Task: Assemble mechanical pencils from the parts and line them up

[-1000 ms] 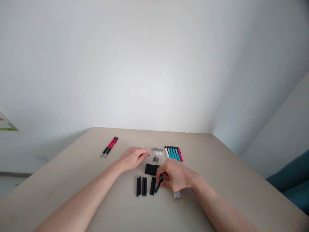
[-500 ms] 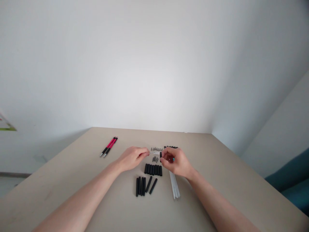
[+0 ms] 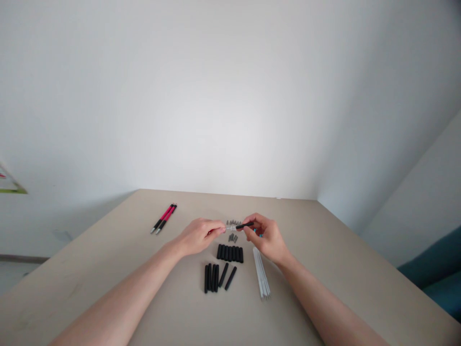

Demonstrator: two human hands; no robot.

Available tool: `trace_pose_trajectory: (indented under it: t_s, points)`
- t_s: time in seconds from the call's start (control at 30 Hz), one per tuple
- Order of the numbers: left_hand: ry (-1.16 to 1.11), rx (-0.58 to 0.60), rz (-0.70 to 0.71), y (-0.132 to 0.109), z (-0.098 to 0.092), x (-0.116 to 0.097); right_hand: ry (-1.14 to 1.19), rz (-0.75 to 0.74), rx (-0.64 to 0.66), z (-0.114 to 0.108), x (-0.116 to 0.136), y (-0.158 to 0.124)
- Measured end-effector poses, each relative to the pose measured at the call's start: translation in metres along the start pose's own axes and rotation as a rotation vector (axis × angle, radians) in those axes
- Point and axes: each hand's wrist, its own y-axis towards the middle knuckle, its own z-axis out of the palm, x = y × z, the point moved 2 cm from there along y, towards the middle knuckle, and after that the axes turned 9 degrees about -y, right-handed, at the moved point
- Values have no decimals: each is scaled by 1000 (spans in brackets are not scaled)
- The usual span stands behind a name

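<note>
Black pen grip was pinched by the right hand, turned nearly level from upright half a second earlier, pointed toward the slim pale tip that the left hand gripped, contact unclear, beyond a row of black tubes.

one camera on the person's head, facing forward and down past both forearms, hands at middle distance, table stretching away below, pale wall filling the upper half
</note>
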Motion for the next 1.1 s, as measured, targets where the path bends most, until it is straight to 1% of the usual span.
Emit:
trace_pose_trajectory:
  t_s: [0.27,0.6,0.9,1.1]
  points:
    - [15,-6,-1,-1,0,1,-62,-14,-9,1,-1,0]
    - [19,-8,-3,0,0,1,-97,-26,-77,-1,-1,0]
    - [4,-15,-1,0,1,-2,-147,-58,-56,2,4,0]
    - [-44,-14,-80,0,2,0,-105,-79,-23,5,7,1]
